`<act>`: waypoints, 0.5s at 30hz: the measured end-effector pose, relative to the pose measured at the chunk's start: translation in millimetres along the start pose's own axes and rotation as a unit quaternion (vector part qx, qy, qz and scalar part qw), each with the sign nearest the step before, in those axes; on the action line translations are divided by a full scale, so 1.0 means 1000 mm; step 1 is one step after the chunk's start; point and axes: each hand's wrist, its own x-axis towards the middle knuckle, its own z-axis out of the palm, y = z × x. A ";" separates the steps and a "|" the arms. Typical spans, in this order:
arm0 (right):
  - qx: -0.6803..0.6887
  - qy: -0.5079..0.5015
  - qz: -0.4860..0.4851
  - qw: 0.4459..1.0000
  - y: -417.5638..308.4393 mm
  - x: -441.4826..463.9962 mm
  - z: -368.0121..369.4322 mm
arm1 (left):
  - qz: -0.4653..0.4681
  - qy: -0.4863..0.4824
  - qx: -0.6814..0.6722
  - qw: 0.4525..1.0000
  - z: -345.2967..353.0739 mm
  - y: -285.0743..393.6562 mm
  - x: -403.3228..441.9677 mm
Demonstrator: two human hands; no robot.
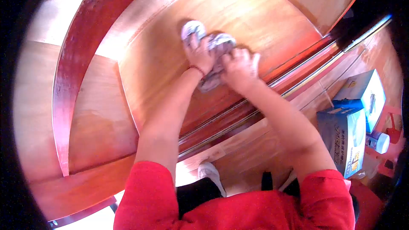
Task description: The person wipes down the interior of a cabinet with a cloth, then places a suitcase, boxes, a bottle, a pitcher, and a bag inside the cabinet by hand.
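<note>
A crumpled, grey-and-white patterned cloth [210, 86] lies bunched on a shiny wooden panel [260, 21]. My left hand [201, 58], with a thin red band at the wrist, grips the cloth's left side, its fingers curled over a pale bunched part. Beside it, my right hand [241, 70] has its fingers bent into the cloth's right side. Both hands press the cloth against the wood. Slight blur softens the fingers, and parts of the cloth are hidden under them.
A curved red-brown wooden edge [70, 76] rises on the left. Metal-edged rails [294, 78] run diagonally below the panel. Blue-and-white boxes [341, 140] and a white-capped bottle [382, 143] stand on the floor at right. My shoe [211, 174] shows below.
</note>
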 end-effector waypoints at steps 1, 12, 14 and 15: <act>-0.018 -0.007 0.034 0.999 0.021 0.005 -0.012 | 0.024 -0.007 0.004 1.000 0.005 0.015 0.013; 0.166 0.139 0.043 0.975 0.150 -0.019 -0.022 | 0.195 -0.002 -0.230 0.953 0.014 0.135 0.036; 0.144 0.174 -0.021 0.974 0.149 -0.017 -0.008 | 0.279 -0.011 -0.262 0.924 -0.012 0.114 0.036; 0.153 0.154 -0.017 0.976 0.136 -0.014 -0.008 | 0.287 0.018 -0.244 0.926 -0.009 0.102 0.040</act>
